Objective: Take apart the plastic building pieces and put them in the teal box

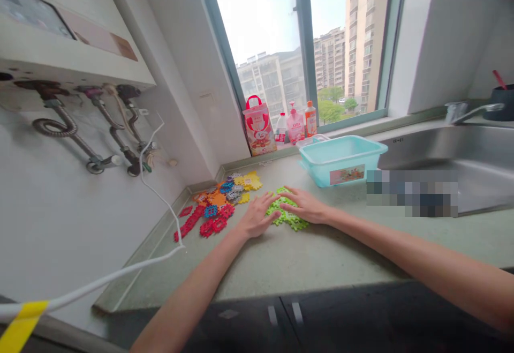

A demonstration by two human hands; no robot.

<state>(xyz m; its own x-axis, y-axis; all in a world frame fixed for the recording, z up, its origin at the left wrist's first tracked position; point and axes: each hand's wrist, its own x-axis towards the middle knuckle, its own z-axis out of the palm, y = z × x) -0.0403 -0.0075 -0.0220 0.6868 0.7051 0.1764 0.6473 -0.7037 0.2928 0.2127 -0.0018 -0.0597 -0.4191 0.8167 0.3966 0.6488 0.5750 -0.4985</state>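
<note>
On the counter [305, 267], left hand [257, 216] and right hand [307, 205] — fingers splayed flat — cover toothed green plastic tiles [296, 223].

Cannot count the green toy pieces [295, 223], partly buried under the left hand [257, 216] and right hand [307, 205]. Cannot make out the front of the sink [474, 144] behind a pixelated patch [412, 192]. Loses the water heater [40, 47] past the top and left edges, and the white cable [120, 272] at the bottom left corner. Shows only a sliver of a dark pot [504, 101], perhaps a kettle, at the right edge. Cannot read the labels on the bottles [295, 125] or the teal tub [341, 155]: too small. Blurs the coloured pieces [225, 197] by the wall into one heap.
</note>
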